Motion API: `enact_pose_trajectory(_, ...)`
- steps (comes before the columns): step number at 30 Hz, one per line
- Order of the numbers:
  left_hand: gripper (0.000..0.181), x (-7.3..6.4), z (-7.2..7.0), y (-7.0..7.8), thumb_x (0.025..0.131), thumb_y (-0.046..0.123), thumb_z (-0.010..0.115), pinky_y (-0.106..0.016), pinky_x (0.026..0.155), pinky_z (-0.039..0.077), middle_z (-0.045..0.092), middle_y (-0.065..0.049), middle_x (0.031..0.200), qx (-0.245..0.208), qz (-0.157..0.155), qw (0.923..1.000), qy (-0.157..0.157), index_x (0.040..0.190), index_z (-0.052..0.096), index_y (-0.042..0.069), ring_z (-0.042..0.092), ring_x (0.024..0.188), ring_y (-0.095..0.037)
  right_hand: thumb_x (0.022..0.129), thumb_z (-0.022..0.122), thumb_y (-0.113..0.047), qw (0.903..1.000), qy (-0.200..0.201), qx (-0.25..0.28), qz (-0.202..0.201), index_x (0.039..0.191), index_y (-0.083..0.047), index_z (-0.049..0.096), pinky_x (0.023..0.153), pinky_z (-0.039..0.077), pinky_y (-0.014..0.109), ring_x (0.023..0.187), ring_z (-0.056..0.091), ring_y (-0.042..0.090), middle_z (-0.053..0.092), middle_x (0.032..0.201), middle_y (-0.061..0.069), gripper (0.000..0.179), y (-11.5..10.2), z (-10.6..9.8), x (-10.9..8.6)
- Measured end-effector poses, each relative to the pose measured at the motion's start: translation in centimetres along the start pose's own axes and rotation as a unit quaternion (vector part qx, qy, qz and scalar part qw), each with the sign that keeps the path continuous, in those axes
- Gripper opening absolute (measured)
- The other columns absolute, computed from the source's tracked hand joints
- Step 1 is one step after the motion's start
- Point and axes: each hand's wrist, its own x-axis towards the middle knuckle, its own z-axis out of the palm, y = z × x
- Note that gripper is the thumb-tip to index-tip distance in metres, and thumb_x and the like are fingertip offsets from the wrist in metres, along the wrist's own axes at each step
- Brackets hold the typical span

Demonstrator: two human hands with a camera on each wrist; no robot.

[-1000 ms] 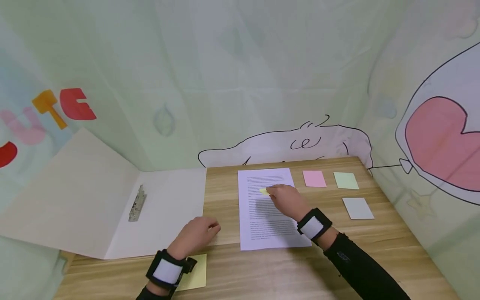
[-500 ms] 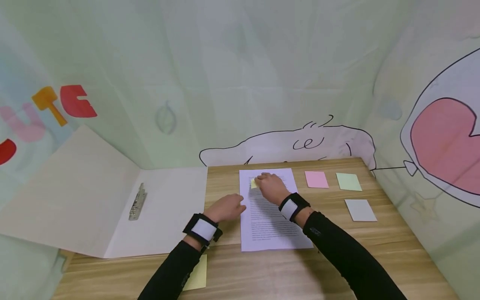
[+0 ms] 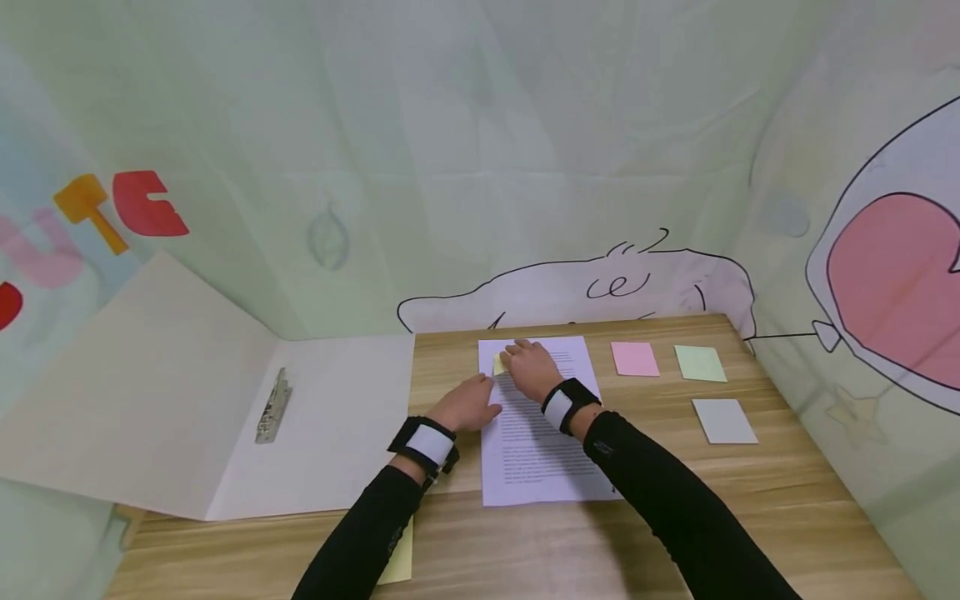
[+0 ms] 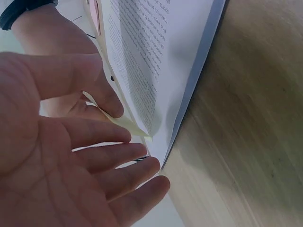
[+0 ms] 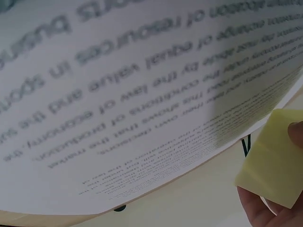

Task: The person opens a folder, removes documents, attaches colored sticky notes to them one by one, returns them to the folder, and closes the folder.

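Printed paper (image 3: 543, 462) lies flat on the wooden table, its text facing up. Over its upper left part my right hand (image 3: 531, 371) pinches a small yellow sticky note (image 3: 498, 365) between thumb and fingers. The right wrist view shows the note (image 5: 267, 163) with the thumb on one face and fingers behind it. My left hand (image 3: 467, 405) is at the paper's left edge. In the left wrist view its fingers (image 4: 135, 196) are spread and fairly straight, with nothing gripped. Whether they touch the paper or the note, I cannot tell.
An open white folder (image 3: 352, 433) with a metal clip (image 3: 273, 407) lies on the left. Pink (image 3: 635, 359), green (image 3: 701, 364) and pale (image 3: 724, 422) sticky pads sit at the right. A yellow pad (image 3: 400, 560) is partly under my left sleeve. Printed fabric walls surround the table.
My right hand has moved left and slightly up over the paper with the yellow sticky note. My left hand has come from above the folder's right edge to the paper's left edge.
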Motion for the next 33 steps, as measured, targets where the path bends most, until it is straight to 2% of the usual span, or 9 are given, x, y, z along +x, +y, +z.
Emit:
enact_pose_trajectory(4,0.053,0.5,0.3,0.1,0.095,0.024,0.056,-0.041,0.104,0.033,0.042,-0.027,0.137,0.005,-0.009,1.0,-0.002,0.131,0.044,-0.012,0.042,0.127,-0.034,0.091,0.055,-0.006,0.9998,0.008,-0.015,-0.009,0.107,-0.009,0.068,0.089,0.046,0.042,0.113,0.055,0.029,0.065,0.114,0.007,0.022,-0.1,0.6,0.2)
enact_pose_trajectory(11,0.053,1.0,0.4,0.3,0.094,0.022,0.057,-0.041,0.104,0.034,0.043,-0.026,0.136,0.0,-0.004,1.0,-0.006,0.131,0.043,-0.014,0.043,0.126,-0.033,0.089,0.057,-0.008,0.9987,0.033,-0.029,-0.026,0.099,-0.012,0.07,0.086,0.047,0.042,0.107,0.057,0.028,0.066,0.105,0.005,0.017,-0.4,0.8,0.1)
enact_pose_trajectory(15,0.053,1.1,0.8,0.3,0.094,0.022,0.055,-0.042,0.105,0.031,0.039,-0.027,0.14,0.012,-0.008,0.9999,-0.008,0.132,0.043,-0.013,0.039,0.129,-0.037,0.09,0.057,-0.01,0.9986,0.027,-0.033,-0.03,0.096,-0.013,0.071,0.083,0.047,0.041,0.102,0.057,0.026,0.066,0.102,0.005,0.016,-0.5,0.7,0.0)
enact_pose_trajectory(22,0.052,1.6,1.6,0.6,0.096,0.028,0.052,-0.041,0.107,0.028,0.041,-0.019,0.142,0.032,-0.037,0.9985,-0.025,0.135,0.046,-0.005,0.037,0.131,-0.032,0.089,0.06,-0.014,0.9987,0.02,-0.035,-0.031,0.095,-0.015,0.072,0.078,0.047,0.039,0.093,0.056,0.023,0.066,0.098,0.001,0.013,-0.3,1.3,0.0)
enact_pose_trajectory(28,0.058,1.9,2.1,1.0,0.095,0.029,0.054,-0.047,0.099,0.038,0.037,-0.018,0.145,0.045,-0.063,0.997,0.001,0.141,0.039,-0.002,0.038,0.128,-0.038,0.089,0.06,-0.019,0.9995,0.0,-0.016,-0.028,0.092,-0.014,0.068,0.074,0.048,0.038,0.087,0.055,0.023,0.064,0.093,0.001,0.009,-0.4,1.9,0.0)
enact_pose_trajectory(33,0.049,2.0,2.1,1.2,0.094,0.021,0.052,-0.05,0.092,0.042,0.044,-0.016,0.138,0.059,-0.068,0.9955,0.03,0.137,0.045,-0.001,0.044,0.12,-0.039,0.087,0.064,-0.025,0.9991,-0.015,0.033,-0.02,0.094,-0.014,0.069,0.073,0.049,0.039,0.087,0.055,0.024,0.064,0.095,0.003,0.014,-0.7,1.9,0.1)
